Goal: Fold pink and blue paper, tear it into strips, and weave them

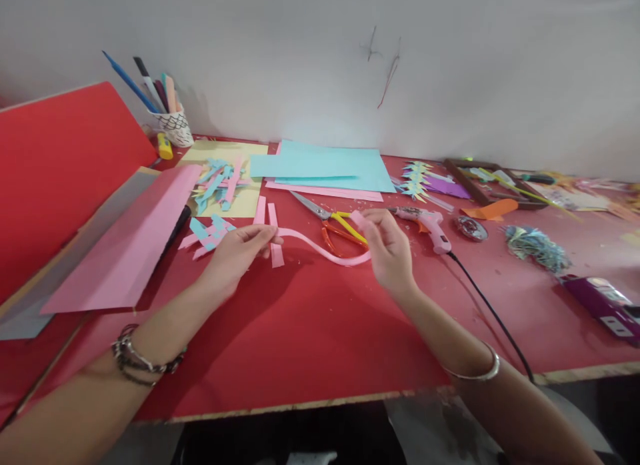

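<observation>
A long pink paper strip (325,251) sags in a curve between my two hands above the red table. My left hand (245,248) pinches one end of it. The other end is between the thumb and fingers of my right hand (387,248), where a short pink piece sticks up past the fingertips. Just behind the strip lie scissors (345,228) with orange and yellow handles. Loose pink strips (275,235) rest beside my left fingers. Close to my right hand lies a pink glue gun (433,228) with a black cord.
Blue paper sheets (330,168) lie at the back over pink ones. Blue and pink scraps (223,185) cover a yellow sheet. A pen cup (175,126) stands by the wall. At right are a brown tray (493,198), a tinsel bundle (535,248) and a purple power strip (603,305).
</observation>
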Motion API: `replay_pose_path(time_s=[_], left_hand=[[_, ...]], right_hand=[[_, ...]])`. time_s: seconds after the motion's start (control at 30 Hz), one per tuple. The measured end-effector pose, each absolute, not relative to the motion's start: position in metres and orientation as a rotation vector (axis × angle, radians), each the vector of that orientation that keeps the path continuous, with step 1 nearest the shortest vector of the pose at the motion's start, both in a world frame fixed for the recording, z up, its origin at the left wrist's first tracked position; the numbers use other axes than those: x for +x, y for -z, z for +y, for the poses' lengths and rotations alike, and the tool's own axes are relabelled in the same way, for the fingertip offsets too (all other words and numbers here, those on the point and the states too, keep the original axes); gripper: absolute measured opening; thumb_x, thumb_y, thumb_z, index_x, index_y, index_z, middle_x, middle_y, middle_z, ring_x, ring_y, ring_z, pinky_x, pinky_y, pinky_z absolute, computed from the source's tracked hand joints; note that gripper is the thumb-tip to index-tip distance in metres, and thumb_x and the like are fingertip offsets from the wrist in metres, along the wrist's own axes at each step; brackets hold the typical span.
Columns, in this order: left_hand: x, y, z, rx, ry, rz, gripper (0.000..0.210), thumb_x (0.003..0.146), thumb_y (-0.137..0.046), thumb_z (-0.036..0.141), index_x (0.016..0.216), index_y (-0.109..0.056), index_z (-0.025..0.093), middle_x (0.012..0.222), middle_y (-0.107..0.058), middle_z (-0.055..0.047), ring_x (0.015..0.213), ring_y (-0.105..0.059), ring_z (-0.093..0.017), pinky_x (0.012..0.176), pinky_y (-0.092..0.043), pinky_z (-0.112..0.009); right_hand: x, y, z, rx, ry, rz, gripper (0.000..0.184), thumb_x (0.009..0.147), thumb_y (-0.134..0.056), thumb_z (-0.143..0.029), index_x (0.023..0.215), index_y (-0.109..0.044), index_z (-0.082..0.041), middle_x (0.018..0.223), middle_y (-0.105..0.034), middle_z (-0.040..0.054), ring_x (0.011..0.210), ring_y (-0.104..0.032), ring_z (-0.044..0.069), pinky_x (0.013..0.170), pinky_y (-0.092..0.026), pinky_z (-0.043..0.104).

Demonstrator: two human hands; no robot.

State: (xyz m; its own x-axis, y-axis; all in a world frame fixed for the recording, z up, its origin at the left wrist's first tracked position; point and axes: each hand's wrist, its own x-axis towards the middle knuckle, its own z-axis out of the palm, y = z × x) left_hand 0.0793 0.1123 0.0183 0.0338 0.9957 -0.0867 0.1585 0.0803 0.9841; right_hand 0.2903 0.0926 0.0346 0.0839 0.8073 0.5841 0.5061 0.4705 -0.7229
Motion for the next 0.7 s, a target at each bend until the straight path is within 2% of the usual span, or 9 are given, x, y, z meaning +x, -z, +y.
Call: replay_pose_path(time_s=[0.13, 0.2, 0.3, 0.4, 0.57, 0.7], left_hand=[[0.078, -0.023, 0.112, 1.318, -1.092, 1.398, 0.022, 0.068, -0.055, 0.038, 0.068, -0.065, 0.019, 0.059, -0.060, 0.002, 0.051, -0.046, -0.009, 0.057, -0.041, -0.020], [0.082, -0.028, 0.107, 1.407, -1.050, 1.384, 0.020, 0.069, -0.055, 0.034, 0.071, -0.067, 0.018, 0.056, -0.061, 0.002, 0.051, -0.047, -0.009, 0.057, -0.042, -0.020], [0.090, -0.034, 0.099, 1.557, -0.910, 1.285, 0.021, 0.070, -0.053, 0.033, 0.073, -0.068, 0.018, 0.054, -0.061, 0.002, 0.049, -0.048, -0.009, 0.054, -0.042, -0.020], [0.094, -0.034, 0.093, 1.645, -0.784, 1.178, 0.025, 0.072, -0.051, 0.037, 0.074, -0.068, 0.019, 0.055, -0.062, 0.002, 0.048, -0.049, -0.009, 0.054, -0.042, -0.019], [0.095, -0.031, 0.092, 1.671, -0.724, 1.126, 0.029, 0.073, -0.049, 0.038, 0.084, -0.069, 0.020, 0.049, -0.059, 0.004, 0.051, -0.052, -0.010, 0.057, -0.044, -0.021], [0.096, -0.031, 0.090, 1.618, -0.686, 1.091, 0.028, 0.074, -0.048, 0.034, 0.087, -0.068, 0.020, 0.053, -0.062, 0.002, 0.054, -0.055, -0.011, 0.060, -0.046, -0.022]], right_hand=[[0.295, -0.038, 0.094, -1.096, -0.514, -1.472, 0.021, 0.084, -0.042, -0.030, 0.065, -0.044, -0.021, 0.052, -0.045, -0.0055, 0.048, -0.042, 0.008, 0.052, -0.035, 0.023], [0.291, -0.039, 0.089, -1.061, -0.562, -1.597, 0.020, 0.082, -0.047, -0.031, 0.064, -0.046, -0.020, 0.049, -0.045, -0.0062, 0.045, -0.040, 0.007, 0.048, -0.032, 0.022], [0.279, -0.037, 0.080, -0.998, -0.504, -1.937, 0.020, 0.079, -0.052, -0.029, 0.061, -0.052, -0.019, 0.051, -0.051, -0.0052, 0.047, -0.042, 0.006, 0.056, -0.033, 0.024], [0.270, -0.034, 0.074, -0.980, -0.430, -2.131, 0.023, 0.080, -0.050, -0.028, 0.060, -0.053, -0.017, 0.050, -0.050, -0.0053, 0.049, -0.042, 0.006, 0.064, -0.032, 0.027], [0.267, -0.034, 0.074, -1.171, -0.461, -2.069, 0.030, 0.081, -0.049, -0.035, 0.060, -0.056, -0.016, 0.054, -0.056, -0.0035, 0.045, -0.039, 0.004, 0.061, -0.030, 0.026], [0.269, -0.035, 0.075, -1.228, -0.506, -2.039, 0.032, 0.079, -0.052, -0.037, 0.056, -0.056, -0.016, 0.051, -0.054, -0.0029, 0.047, -0.041, 0.005, 0.057, -0.029, 0.025]])
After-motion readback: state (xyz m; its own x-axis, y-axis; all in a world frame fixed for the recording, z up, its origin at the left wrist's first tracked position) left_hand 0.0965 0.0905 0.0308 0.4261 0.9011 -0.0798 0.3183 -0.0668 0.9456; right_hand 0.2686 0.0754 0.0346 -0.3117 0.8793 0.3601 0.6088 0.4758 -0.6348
